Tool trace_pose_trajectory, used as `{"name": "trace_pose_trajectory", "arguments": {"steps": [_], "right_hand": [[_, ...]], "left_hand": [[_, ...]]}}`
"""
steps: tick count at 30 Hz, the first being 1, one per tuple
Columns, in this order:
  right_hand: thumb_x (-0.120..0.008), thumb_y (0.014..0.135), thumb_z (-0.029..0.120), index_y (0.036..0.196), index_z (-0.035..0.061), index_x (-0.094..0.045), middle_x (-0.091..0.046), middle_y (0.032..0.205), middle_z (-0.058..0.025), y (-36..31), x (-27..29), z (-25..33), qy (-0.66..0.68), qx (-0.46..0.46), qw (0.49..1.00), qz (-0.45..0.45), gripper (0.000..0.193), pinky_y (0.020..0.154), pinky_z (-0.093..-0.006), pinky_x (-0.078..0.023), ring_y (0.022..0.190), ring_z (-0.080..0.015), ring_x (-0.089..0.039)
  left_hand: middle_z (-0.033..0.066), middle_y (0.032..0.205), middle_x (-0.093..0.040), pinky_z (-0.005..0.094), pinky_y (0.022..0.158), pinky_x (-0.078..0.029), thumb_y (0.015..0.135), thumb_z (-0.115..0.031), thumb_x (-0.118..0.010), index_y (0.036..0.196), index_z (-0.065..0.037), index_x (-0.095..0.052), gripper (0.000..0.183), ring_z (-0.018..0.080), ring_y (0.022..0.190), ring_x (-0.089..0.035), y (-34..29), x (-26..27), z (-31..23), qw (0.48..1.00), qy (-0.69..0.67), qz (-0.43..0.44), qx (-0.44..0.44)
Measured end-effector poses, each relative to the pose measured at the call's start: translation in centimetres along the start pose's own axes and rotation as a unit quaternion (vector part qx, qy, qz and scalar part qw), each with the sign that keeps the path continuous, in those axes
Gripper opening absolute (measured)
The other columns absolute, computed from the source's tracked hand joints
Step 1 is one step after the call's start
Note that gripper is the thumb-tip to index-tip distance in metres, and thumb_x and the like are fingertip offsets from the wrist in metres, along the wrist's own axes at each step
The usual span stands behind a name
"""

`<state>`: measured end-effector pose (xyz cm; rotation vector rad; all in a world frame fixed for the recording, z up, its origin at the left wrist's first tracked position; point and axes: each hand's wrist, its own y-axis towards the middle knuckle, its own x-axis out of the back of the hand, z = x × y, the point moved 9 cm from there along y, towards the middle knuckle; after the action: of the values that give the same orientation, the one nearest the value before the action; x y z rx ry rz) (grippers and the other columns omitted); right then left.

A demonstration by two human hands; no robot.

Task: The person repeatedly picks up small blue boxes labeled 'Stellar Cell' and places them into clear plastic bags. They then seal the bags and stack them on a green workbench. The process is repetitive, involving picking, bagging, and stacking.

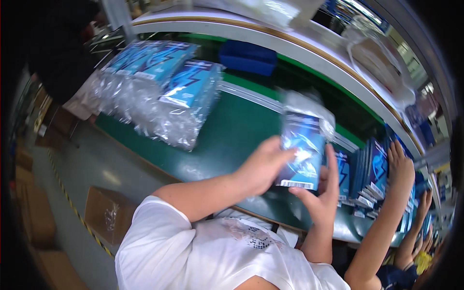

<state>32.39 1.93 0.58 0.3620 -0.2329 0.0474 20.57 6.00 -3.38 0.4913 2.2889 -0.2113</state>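
Note:
A blue printed box [302, 154], partly inside a clear plastic bag [309, 104], is held up above the green table in front of me. My left hand [266, 162] grips its left side, thumb across the front and fingers hidden behind. On the right, my right hand [321, 195] is closed about the lower right edge, with the thumb near the bottom corner. The bag's loose upper part rises past the box's far end and looks blurred. To the left lie several bagged blue boxes [191, 84], with crumpled clear plastic trailing toward me.
Several blue boxes [374, 169] stand stacked at the right, where another person's hand [401, 164] touches them. A blue bin [247, 57] sits at the back under a white shelf [208, 25]. An open cardboard box [108, 212] stands on the floor at left.

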Motion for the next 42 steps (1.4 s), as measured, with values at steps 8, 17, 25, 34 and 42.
{"name": "trace_pose_trajectory", "arguments": {"steps": [8,17,25,34,42], "right_hand": [[-0.042,0.081,-0.009,0.091,-0.0012,-0.056,-0.056,0.091,-0.0081,-0.8,2.8,5.6,0.064,0.274,0.936,-0.211,0.019,0.067,-0.0216,-0.041,0.073,-0.0122,-0.051],[-0.063,0.075,0.001,0.106,-0.0026,-0.059,-0.063,0.095,-0.0161,0.9,-5.6,7.7,0.068,0.269,0.952,0.131,0.031,0.068,-0.0314,-0.046,0.079,-0.0238,-0.059],[-0.062,0.079,0.004,0.102,-0.0028,-0.062,-0.062,0.082,-0.0110,0.9,0.0,2.5,-0.003,0.125,0.992,0.008,0.024,0.067,-0.0270,-0.046,0.074,-0.0178,-0.058],[-0.066,0.078,0.017,0.123,-0.0102,-0.045,-0.046,0.127,-0.0258,0.9,7.4,-1.4,-0.479,0.046,0.869,-0.120,0.056,0.100,-0.0389,-0.036,0.119,-0.0377,-0.043],[-0.068,0.075,0.024,0.122,-0.0037,-0.052,-0.045,0.125,-0.0303,-0.6,6.2,-3.9,-0.577,-0.028,0.811,-0.094,0.056,0.100,-0.0488,-0.034,0.119,-0.0404,-0.044]], "left_hand": [[0.0131,0.113,-0.056,0.0360,0.093,-0.046,0.096,-0.035,-0.046,0.120,0.000,-0.049,0.043,0.0216,0.107,-0.055,-3.2,-1.1,0.6,0.968,0.178,0.085,0.155],[0.0086,0.114,-0.055,0.0305,0.090,-0.044,0.082,-0.004,-0.049,0.122,0.001,-0.050,0.040,0.0162,0.103,-0.055,-4.1,0.3,-7.6,0.991,0.121,-0.043,-0.047],[0.0159,0.130,-0.050,0.0410,0.102,-0.035,0.085,-0.012,-0.051,0.120,0.000,-0.053,0.037,0.0301,0.121,-0.048,-6.0,1.7,-19.5,0.417,0.856,-0.114,-0.282],[0.0220,0.135,-0.043,0.0436,0.107,-0.027,0.093,-0.025,-0.049,0.127,-0.002,-0.050,0.041,0.0371,0.131,-0.032,-4.1,5.2,-19.5,0.277,0.907,-0.201,-0.247],[0.0114,0.120,-0.057,0.0395,0.101,-0.034,0.081,-0.008,-0.062,0.109,-0.004,-0.062,0.028,0.0310,0.118,-0.048,-2.3,-3.9,-5.7,0.499,0.813,0.154,-0.256]]}}
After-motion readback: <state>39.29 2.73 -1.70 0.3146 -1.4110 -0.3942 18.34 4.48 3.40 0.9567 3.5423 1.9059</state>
